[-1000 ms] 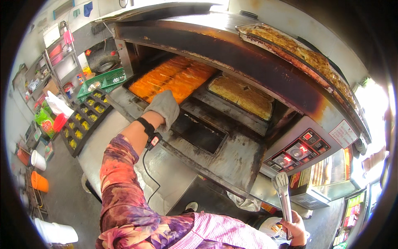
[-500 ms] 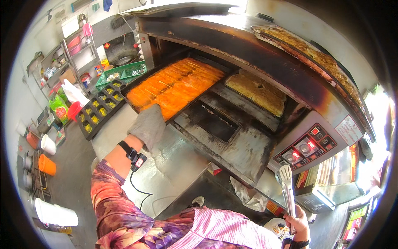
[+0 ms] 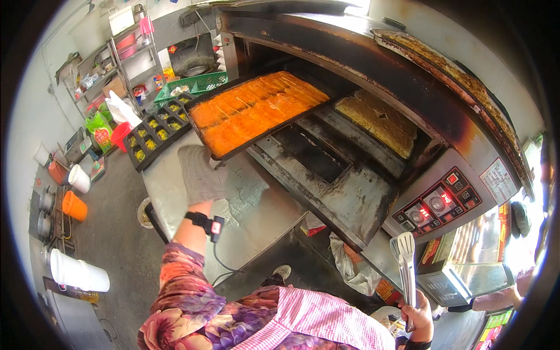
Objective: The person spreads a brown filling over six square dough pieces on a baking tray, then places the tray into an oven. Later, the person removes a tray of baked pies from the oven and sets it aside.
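Observation:
A grey oven mitt or folded cloth [image 3: 202, 174] covers my left hand [image 3: 197, 166], hiding its fingers. It lies at the near-left edge of a dark baking tray [image 3: 251, 149]; whether it touches the rim I cannot tell. Flat orange-glazed food with thin sticks across it [image 3: 256, 108] fills that tray, which lies across the oven mouth and the metal table. At the lower right, my right hand [image 3: 417, 318] is closed around metal tongs [image 3: 406, 262], held upright with their slotted ends up, away from the tray.
A yellow-brown slab [image 3: 376, 122] lies inside the oven [image 3: 326, 44]. A dark mould tray with yellow filling [image 3: 156, 133] and a green basket [image 3: 192, 87] stand left. The control panel [image 3: 429, 210] is at right. Another person's hand [image 3: 513, 297] shows at the right edge.
My mitt-covered left hand has moved back from the tray's food to beside its edge. The tray's near corner has swung left. Another person's arm has appeared at right; the tongs stay held.

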`<state>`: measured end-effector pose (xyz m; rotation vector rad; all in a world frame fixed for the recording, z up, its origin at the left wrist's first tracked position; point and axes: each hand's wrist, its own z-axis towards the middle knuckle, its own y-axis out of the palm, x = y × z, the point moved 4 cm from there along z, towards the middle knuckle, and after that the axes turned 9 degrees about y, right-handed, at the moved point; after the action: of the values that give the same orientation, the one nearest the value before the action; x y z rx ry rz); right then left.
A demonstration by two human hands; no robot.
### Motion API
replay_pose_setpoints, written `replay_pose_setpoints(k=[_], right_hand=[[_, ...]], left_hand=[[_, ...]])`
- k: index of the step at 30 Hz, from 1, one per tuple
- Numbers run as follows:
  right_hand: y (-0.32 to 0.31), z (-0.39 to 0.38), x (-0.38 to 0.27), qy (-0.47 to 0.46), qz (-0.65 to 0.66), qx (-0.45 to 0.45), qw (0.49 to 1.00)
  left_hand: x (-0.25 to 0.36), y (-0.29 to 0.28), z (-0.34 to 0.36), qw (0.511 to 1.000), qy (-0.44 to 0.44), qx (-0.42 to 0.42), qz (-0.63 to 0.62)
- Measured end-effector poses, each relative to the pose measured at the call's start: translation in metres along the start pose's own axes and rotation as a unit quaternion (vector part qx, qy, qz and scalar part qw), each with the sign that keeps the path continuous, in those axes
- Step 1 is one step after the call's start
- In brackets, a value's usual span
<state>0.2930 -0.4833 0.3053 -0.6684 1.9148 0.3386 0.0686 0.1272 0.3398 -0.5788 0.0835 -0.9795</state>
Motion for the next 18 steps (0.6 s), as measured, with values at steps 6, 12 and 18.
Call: replay_pose_setpoints(k=[6, 12, 18], right_hand=[[0.006, -0.012, 0.006, -0.006, -0.002, 0.003, 1.0], [0.029, -0.016, -0.003, -0.005, -0.01, 0.054, 0.998], [0.046, -0.005, -0.014, -0.02, 0.003, 0.046, 0.999]], left_hand=[[-0.003, 0.108, -0.065, 0.73, -0.502, -0.067, -0.46], [-0.038, 0.239, -0.022, 0.585, -0.566, 0.027, -0.58], [-0.116, 0.263, 0.0, 0.654, -0.553, 0.009, -0.516]])
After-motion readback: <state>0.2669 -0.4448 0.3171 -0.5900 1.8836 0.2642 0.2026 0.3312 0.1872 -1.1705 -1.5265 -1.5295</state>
